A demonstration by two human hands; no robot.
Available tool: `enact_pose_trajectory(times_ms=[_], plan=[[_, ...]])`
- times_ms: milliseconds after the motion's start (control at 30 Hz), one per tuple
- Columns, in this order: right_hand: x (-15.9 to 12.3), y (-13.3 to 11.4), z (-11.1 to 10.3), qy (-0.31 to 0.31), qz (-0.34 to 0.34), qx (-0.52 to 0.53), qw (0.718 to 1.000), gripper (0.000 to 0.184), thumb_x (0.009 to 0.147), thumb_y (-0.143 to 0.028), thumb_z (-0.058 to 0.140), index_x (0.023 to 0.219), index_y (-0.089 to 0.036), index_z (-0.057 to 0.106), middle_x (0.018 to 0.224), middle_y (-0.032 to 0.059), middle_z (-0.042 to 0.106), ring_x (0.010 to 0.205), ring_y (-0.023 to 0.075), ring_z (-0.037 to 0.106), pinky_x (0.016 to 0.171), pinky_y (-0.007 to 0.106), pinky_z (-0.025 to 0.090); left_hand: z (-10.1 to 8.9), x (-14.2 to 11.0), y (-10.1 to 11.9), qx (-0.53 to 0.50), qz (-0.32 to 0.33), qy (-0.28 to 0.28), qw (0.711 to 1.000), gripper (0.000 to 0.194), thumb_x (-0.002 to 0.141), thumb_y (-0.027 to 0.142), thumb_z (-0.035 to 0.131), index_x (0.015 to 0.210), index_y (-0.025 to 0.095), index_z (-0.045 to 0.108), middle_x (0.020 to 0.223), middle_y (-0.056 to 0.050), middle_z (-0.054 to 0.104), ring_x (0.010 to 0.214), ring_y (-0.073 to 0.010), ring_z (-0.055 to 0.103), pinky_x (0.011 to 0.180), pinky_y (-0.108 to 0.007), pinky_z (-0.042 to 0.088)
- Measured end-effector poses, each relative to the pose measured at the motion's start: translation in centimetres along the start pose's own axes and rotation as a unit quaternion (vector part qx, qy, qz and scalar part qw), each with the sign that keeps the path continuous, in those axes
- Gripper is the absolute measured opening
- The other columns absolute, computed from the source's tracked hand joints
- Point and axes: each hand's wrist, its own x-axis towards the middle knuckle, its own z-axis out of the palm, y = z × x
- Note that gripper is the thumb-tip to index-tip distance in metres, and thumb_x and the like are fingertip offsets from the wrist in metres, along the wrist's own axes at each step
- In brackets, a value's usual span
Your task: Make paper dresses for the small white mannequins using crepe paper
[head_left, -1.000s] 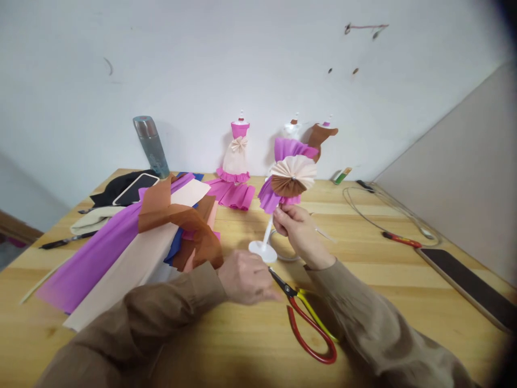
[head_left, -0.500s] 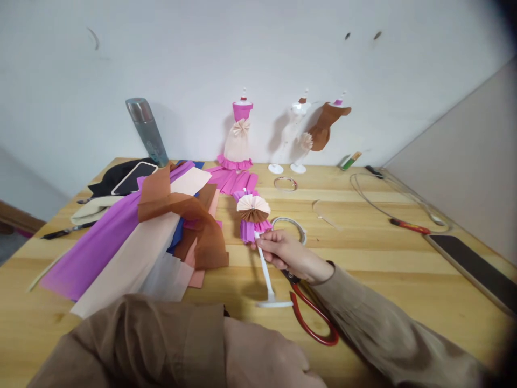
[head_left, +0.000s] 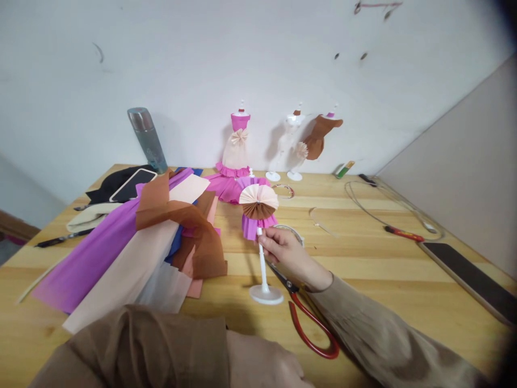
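My right hand (head_left: 288, 256) pinches the white post of a small dress form (head_left: 263, 269), just below its paper outfit. Purple and pink crepe paper wraps the form, and a pleated rosette (head_left: 259, 201), cream above and brown below, covers its front. The form is nearly upright, its round white base low over the table; whether it touches the wood I cannot tell. Back of hand and knuckles are what show of my left hand (head_left: 262, 358) at the bottom edge, its fingers mostly hidden. Beside the form lie red-handled scissors (head_left: 315, 328), partly under my right hand.
Crepe paper strips (head_left: 121, 258) are heaped at the left. Dressed forms, including a pink one (head_left: 238, 143) and a brown one (head_left: 321, 137), stand near the wall with a bare white form (head_left: 280, 145). A bottle (head_left: 147, 140) stands back left; a phone (head_left: 468, 277) lies at right.
The dress form has been turned more upright, its rosette now facing me more fully and its base shifted slightly left. The camera view has tilted up a little.
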Motion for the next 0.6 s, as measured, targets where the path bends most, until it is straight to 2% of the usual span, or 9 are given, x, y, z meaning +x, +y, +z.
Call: enact_pose_trajectory(times_ms=[67, 167, 267, 333, 433, 467, 500, 533, 600], plan=[[0.2, -0.6, -0.6, 0.024, -0.022, -0.018, 0.999, 0.044, 0.077, -0.06, 0.059, 0.06, -0.021, 0.048, 0.048, -0.006, 0.041, 0.042, 0.0075, 0.033, 0.042, 0.024, 0.024, 0.0, 0.0, 0.0, 0.015, -0.007, 0.025, 1.0, 0.047, 0.042, 0.068, 0.074, 0.068, 0.03, 0.066, 0.055, -0.002, 0.05, 0.058, -0.0162, 0.042, 0.053, -0.031, 0.016], [0.9, -1.7, -2.3, 0.068, -0.053, -0.052, 0.995, 0.047, 0.076, -0.059, 0.062, 0.053, -0.02, 0.047, 0.046, -0.0041, 0.043, 0.043, 0.0084, 0.036, 0.045, 0.026, 0.027, -0.6, 0.4, 0.3, -0.044, 0.029, -0.025, 0.998, 0.042, 0.054, 0.07, 0.066, 0.06, 0.028, 0.065, 0.054, -0.004, 0.054, 0.062, -0.014, 0.046, 0.055, -0.032, 0.02], [1.9, -2.5, -4.4, 0.111, -0.075, -0.076, 0.988, 0.047, 0.075, -0.058, 0.064, 0.053, -0.02, 0.05, 0.046, -0.0032, 0.045, 0.044, 0.0092, 0.038, 0.047, 0.026, 0.029, -1.1, 0.4, 1.1, -0.143, 0.104, -0.156, 0.972, 0.045, 0.072, 0.064, 0.054, 0.044, 0.029, 0.058, 0.047, -0.007, 0.053, 0.068, -0.0152, 0.051, 0.056, -0.032, 0.023], [2.2, -2.7, -5.3, 0.135, -0.085, -0.08, 0.984, 0.045, 0.076, -0.058, 0.063, 0.055, -0.02, 0.051, 0.046, -0.0037, 0.045, 0.044, 0.0091, 0.038, 0.047, 0.026, 0.029, -1.0, -0.7, 2.3, -0.201, 0.166, -0.277, 0.925, 0.053, 0.082, 0.057, 0.046, 0.039, 0.029, 0.056, 0.046, -0.008, 0.054, 0.069, -0.0186, 0.054, 0.053, -0.032, 0.024], [2.1, -2.4, -5.1, 0.144, -0.088, -0.073, 0.983, 0.044, 0.079, -0.059, 0.059, 0.059, -0.02, 0.05, 0.047, -0.0043, 0.044, 0.043, 0.0089, 0.037, 0.046, 0.026, 0.029, 0.1, -5.1, 5.6, -0.232, 0.214, -0.333, 0.888, 0.037, 0.084, 0.048, 0.054, 0.053, 0.031, 0.067, 0.055, -0.008, 0.062, 0.076, -0.0192, 0.059, 0.049, -0.032, 0.03], [1.9, -2.3, -4.7, 0.137, -0.086, -0.07, 0.984, 0.045, 0.079, -0.059, 0.058, 0.059, -0.02, 0.049, 0.047, -0.0041, 0.045, 0.042, 0.009, 0.037, 0.045, 0.026, 0.029, 0.6, -7.1, 7.1, -0.236, 0.228, -0.345, 0.88, 0.031, 0.083, 0.049, 0.054, 0.068, 0.028, 0.073, 0.066, -0.007, 0.066, 0.081, -0.0162, 0.06, 0.053, -0.029, 0.036], [1.8, -2.1, -4.2, 0.126, -0.082, -0.067, 0.986, 0.046, 0.079, -0.06, 0.058, 0.058, -0.021, 0.048, 0.046, -0.0039, 0.044, 0.042, 0.009, 0.037, 0.045, 0.026, 0.028, 1.0, -9.3, 8.6, -0.245, 0.258, -0.362, 0.861, 0.03, 0.086, 0.047, 0.054, 0.082, 0.025, 0.074, 0.08, -0.008, 0.069, 0.086, -0.015, 0.061, 0.06, -0.026, 0.043], [1.6, -1.9, -3.7, 0.114, -0.079, -0.065, 0.988, 0.047, 0.078, -0.061, 0.058, 0.057, -0.021, 0.048, 0.045, -0.0039, 0.044, 0.041, 0.009, 0.037, 0.044, 0.026, 0.028, 1.4, -11.5, 10.2, -0.257, 0.333, -0.386, 0.821, 0.032, 0.093, 0.043, 0.049, 0.098, 0.021, 0.072, 0.097, -0.01, 0.069, 0.092, -0.0154, 0.061, 0.069, -0.026, 0.048], [1.3, -1.5, -2.8, 0.091, -0.074, -0.061, 0.991, 0.047, 0.078, -0.063, 0.058, 0.057, -0.021, 0.047, 0.044, -0.0043, 0.043, 0.04, 0.009, 0.036, 0.043, 0.026, 0.027, 1.8, -15.4, 13.1, -0.265, 0.383, -0.417, 0.78, 0.025, 0.096, 0.037, 0.049, 0.112, 0.023, 0.063, 0.123, -0.01, 0.06, 0.101, -0.017, 0.06, 0.088, -0.036, 0.054]])
